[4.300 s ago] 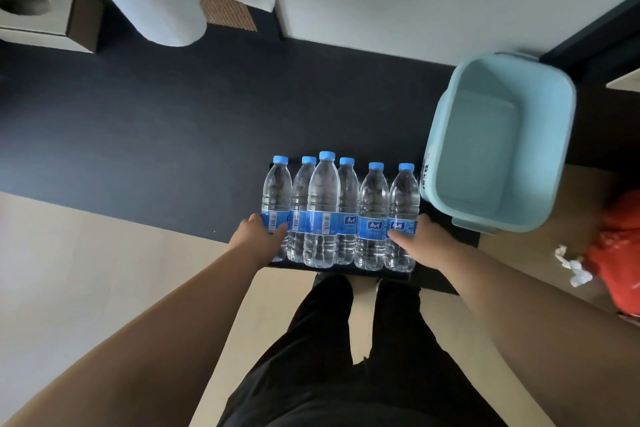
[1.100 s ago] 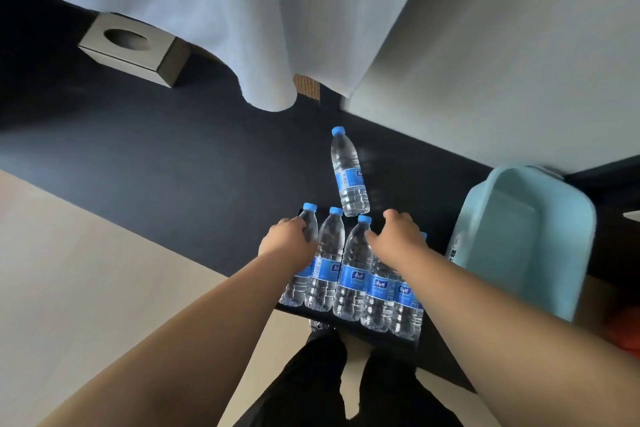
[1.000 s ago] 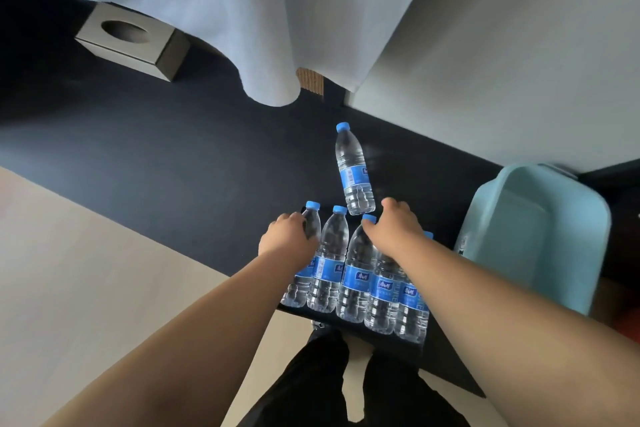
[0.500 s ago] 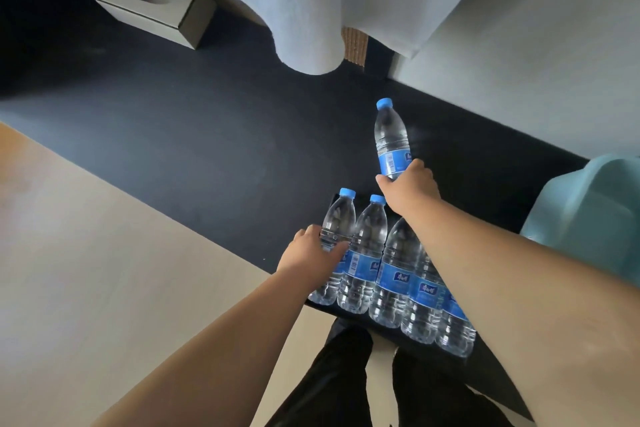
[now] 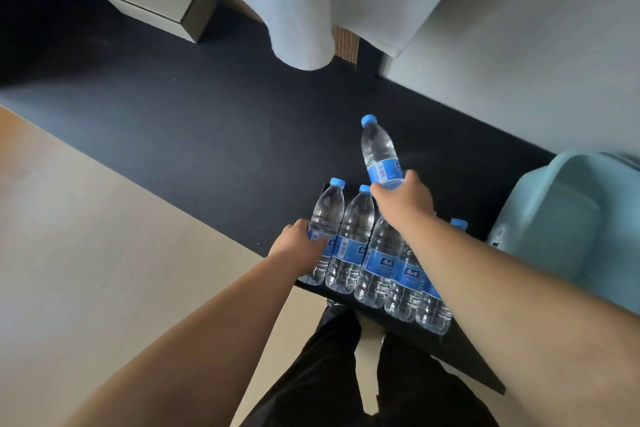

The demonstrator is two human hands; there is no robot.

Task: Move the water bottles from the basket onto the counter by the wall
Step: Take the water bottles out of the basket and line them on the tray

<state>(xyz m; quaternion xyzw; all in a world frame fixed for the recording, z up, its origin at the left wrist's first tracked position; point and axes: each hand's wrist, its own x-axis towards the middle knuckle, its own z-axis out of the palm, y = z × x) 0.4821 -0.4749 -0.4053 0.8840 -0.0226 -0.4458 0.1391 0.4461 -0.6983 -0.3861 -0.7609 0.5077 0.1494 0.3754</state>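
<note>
Nearest the person, a row of bottles (image 5: 377, 263) stands packed together at the very near edge of the dark counter (image 5: 207, 135), and the right forearm (image 5: 485, 270) crosses low over it; a careless drag of that arm, or a sideways tug on one bottle, could well topple its neighbours off the edge onto the floor (image 5: 104, 253). The left hand (image 5: 299, 248) curls its fingers round the end bottle (image 5: 325, 215) at the row's left. Just beyond, the right hand (image 5: 403, 199) grips the lower body of a single bottle (image 5: 379, 152), which leans slightly; whether its base touches the counter is hidden. The bottles are clear, ribbed, blue-capped and blue-banded, apparently full. To the right sits the pale blue basket (image 5: 561, 218), no bottle showing in it, with the wall (image 5: 519, 45) behind.
</note>
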